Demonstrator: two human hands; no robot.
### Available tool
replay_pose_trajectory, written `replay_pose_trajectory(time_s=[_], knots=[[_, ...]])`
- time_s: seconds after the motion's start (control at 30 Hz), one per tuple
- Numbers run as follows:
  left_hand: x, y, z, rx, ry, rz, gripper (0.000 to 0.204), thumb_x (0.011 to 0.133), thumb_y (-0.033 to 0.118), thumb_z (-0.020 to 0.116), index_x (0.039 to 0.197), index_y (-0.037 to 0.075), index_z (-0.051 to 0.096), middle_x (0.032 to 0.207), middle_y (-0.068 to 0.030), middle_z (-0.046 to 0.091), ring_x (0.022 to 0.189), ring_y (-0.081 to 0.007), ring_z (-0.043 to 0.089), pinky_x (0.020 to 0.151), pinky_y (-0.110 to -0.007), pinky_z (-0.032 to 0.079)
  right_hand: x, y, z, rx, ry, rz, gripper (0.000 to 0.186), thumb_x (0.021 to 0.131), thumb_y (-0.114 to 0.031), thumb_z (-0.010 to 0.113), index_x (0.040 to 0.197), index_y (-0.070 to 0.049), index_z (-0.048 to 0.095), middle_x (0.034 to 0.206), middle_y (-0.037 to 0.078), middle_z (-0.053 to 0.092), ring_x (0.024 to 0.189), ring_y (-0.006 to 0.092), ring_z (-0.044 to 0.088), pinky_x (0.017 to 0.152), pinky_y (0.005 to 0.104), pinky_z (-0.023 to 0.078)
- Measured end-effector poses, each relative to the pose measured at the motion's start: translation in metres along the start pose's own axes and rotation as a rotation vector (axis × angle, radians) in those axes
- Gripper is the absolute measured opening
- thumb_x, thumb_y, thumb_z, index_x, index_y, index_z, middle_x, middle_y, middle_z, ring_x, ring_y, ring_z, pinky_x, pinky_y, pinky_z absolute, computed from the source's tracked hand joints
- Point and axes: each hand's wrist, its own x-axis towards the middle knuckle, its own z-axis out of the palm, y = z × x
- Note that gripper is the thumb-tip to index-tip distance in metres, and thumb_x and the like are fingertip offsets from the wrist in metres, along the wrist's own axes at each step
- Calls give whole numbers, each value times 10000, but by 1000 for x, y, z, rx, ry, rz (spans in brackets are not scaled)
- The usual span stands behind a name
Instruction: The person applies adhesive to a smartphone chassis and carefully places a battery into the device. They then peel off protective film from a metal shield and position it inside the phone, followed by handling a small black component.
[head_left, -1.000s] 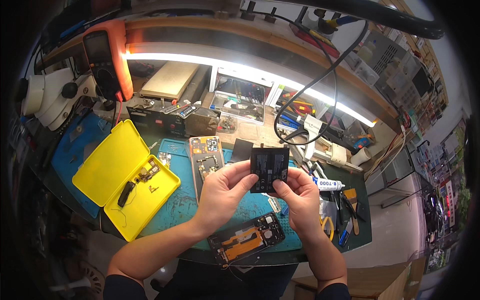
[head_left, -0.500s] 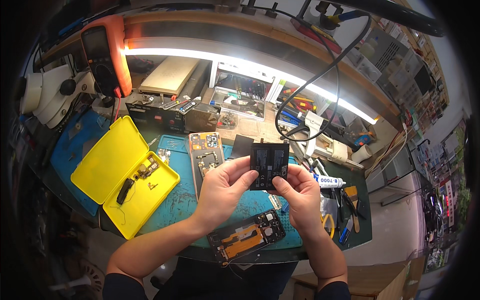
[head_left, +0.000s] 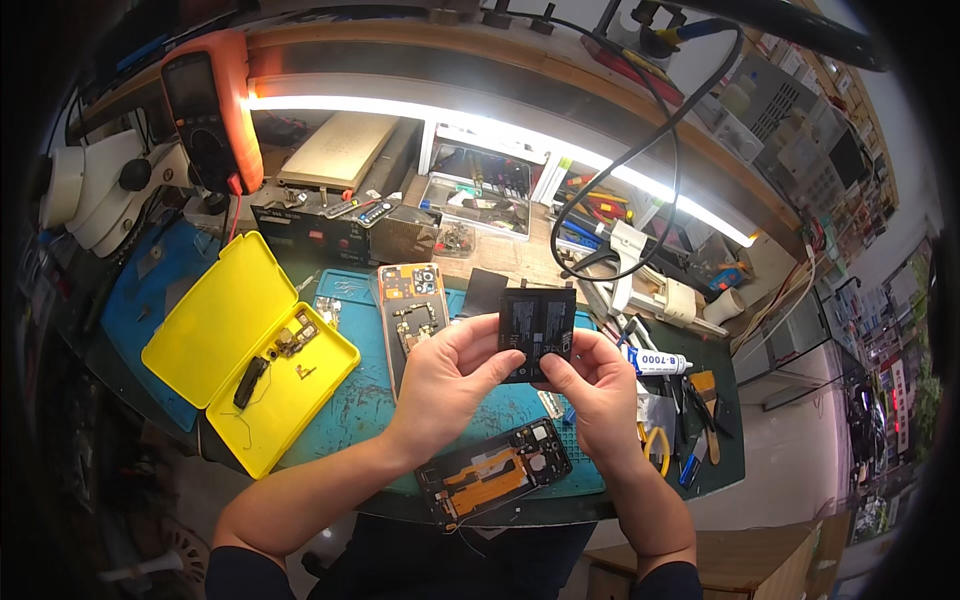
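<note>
Between my two hands I hold up a flat black phone battery with printed labels on its face. My left hand pinches its left edge, thumb on the front. My right hand grips the lower right edge the same way; the fingers behind the battery are hidden. Below them on the blue mat lies an opened phone body with orange flex cables showing. Behind my left hand stands a phone back part carrying a circuit board and camera lenses, partly covered by the hand.
An open yellow case with small phone parts sits at the left. At the right lie a glue tube, a brush and yellow-handled pliers. An orange multimeter hangs upper left; a black cable loops overhead.
The battery has tipped slightly and shifted a little left and down, with my right hand moving a touch left along with it. Everything else stays in place.
</note>
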Motion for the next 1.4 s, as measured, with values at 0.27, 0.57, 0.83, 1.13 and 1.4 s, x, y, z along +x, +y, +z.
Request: replay_pose_trajectory(time_s=[0.27,0.57,0.83,1.13,1.4], knots=[[-1,2,8,-106,-16,45,333,991,73,607,1285,-75,558,1155,-124,683,1068,-144,644,961,-286,517,-1,-1,0,7,26,-12,299,929,-61,689,1185,59,594,1090,123,697,961,159,682,826,310,591],[8,-2,-13,71,48,32,324,1026,255,585,986,-44,705,789,-18,643,742,-63,588,676,-214,475,-3,-8,-1,-14,-9,18,331,915,-48,693,1217,55,604,1073,109,705,927,148,691,782,298,601],[5,4,-2,219,194,95,210,974,160,658,1019,-42,691,720,-3,654,627,-48,584,568,-195,471,-5,-8,-2,-71,-30,8,330,913,-40,693,1212,75,614,1052,124,717,890,151,700,789,299,595],[2,-2,-5,242,200,134,162,947,157,704,913,12,638,718,21,642,631,-14,565,552,-181,457,-9,-7,5,-78,-57,-12,302,928,-43,688,1202,69,625,1060,113,720,936,126,685,821,279,572],[5,-2,3,-24,91,135,199,961,203,691,996,11,651,911,-18,665,758,-49,571,678,-203,471,-8,-4,5,-33,-14,18,274,924,-80,702,1150,55,630,1028,108,718,908,137,690,813,296,584]])
